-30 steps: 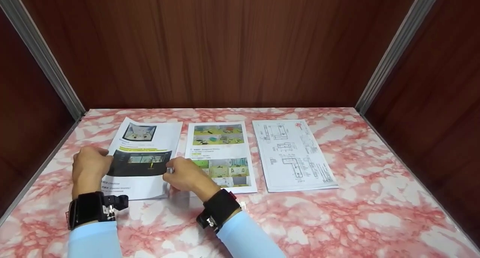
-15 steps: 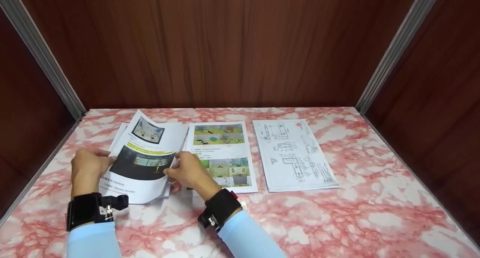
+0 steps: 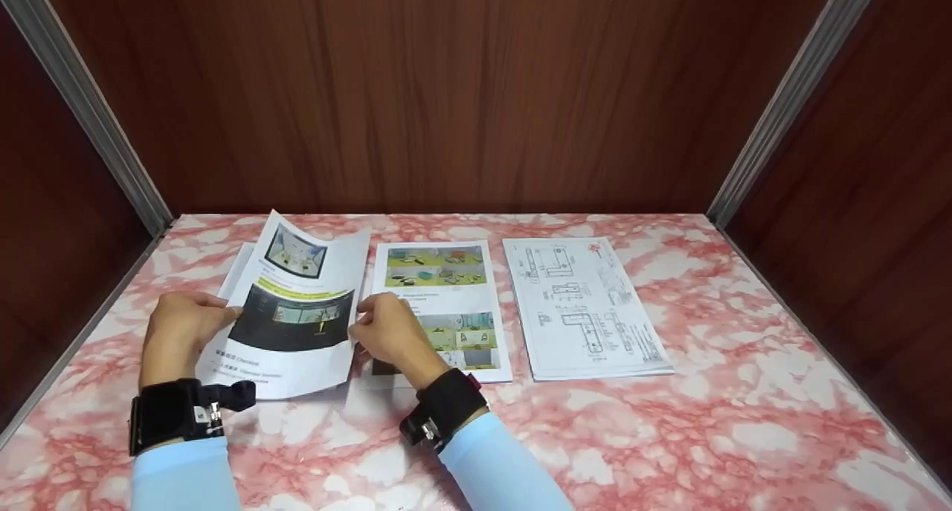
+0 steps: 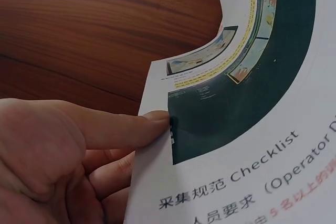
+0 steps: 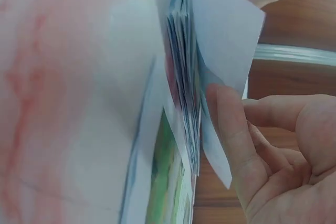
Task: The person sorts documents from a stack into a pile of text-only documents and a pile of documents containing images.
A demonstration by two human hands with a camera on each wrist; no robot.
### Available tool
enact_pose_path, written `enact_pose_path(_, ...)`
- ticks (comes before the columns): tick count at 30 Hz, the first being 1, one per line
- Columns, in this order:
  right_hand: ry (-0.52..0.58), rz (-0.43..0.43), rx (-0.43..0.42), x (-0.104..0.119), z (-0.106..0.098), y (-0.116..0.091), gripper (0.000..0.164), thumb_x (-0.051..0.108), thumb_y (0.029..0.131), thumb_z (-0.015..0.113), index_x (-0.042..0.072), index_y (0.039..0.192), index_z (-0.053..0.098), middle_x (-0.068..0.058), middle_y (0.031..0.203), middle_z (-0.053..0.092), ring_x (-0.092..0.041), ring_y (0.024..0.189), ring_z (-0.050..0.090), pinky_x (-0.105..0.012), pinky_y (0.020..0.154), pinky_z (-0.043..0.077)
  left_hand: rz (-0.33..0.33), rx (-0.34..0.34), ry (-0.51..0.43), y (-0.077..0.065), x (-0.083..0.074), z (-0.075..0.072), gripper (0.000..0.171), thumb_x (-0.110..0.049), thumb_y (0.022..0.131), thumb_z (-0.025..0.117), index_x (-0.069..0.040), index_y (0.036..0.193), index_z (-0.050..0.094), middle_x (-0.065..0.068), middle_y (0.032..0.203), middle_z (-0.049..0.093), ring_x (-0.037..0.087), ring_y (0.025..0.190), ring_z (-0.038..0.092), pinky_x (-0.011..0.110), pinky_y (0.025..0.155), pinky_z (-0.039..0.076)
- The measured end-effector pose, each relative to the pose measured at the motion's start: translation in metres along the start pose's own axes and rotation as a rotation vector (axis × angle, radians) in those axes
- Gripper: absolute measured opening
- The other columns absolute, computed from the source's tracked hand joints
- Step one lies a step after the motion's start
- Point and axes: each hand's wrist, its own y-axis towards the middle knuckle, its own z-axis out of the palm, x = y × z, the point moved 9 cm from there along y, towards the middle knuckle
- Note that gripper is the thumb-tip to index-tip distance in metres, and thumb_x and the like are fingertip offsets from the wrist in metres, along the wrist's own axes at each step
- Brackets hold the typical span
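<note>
A printed sheet of paper [image 3: 297, 323] with a dark picture is raised and bowed over the left paper stack [image 3: 236, 265]. My left hand [image 3: 178, 329] pinches its left edge; in the left wrist view the thumb [image 4: 155, 123] lies on the printed face, with curled fingers behind. At the right edge, my right hand [image 3: 398, 338] pinches the same sheet between thumb and fingers. The right wrist view has the lifted sheet [image 5: 226, 40] standing apart from a thick pile of page edges [image 5: 181, 61]. Most of the left stack is hidden beneath the sheet.
A middle paper stack [image 3: 439, 301] with colour photos lies close beside my right hand, which covers part of it. Farther right is a stack of technical drawings [image 3: 587, 314]. The pink marbled table [image 3: 669, 451] is enclosed by dark wood-grain panels [image 3: 446, 94].
The top sheet has been lifted off the left stack and shifted slightly right, bowing between both hands. My right hand has moved a little right, over the middle stack's edge.
</note>
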Motion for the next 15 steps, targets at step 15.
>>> enact_pose_path(15, 0.167, 0.03, -0.075, -0.007, -0.073, 0.004, 0.017, 0.005, 0.099, 0.071, -0.005, 0.113, 0.074, -0.014, 0.096, 0.079, -0.023, 0.076, 0.077, -0.042, 0.08, 0.069, 0.021, 0.036, -0.21, -0.003, -0.04, 0.015, 0.059, -0.03, 0.105, 0.067, 0.004, 0.152, 0.059, 0.024, 0.159, 0.054, 0.028, 0.127, 0.055, 0.037, 0.099, 0.051)
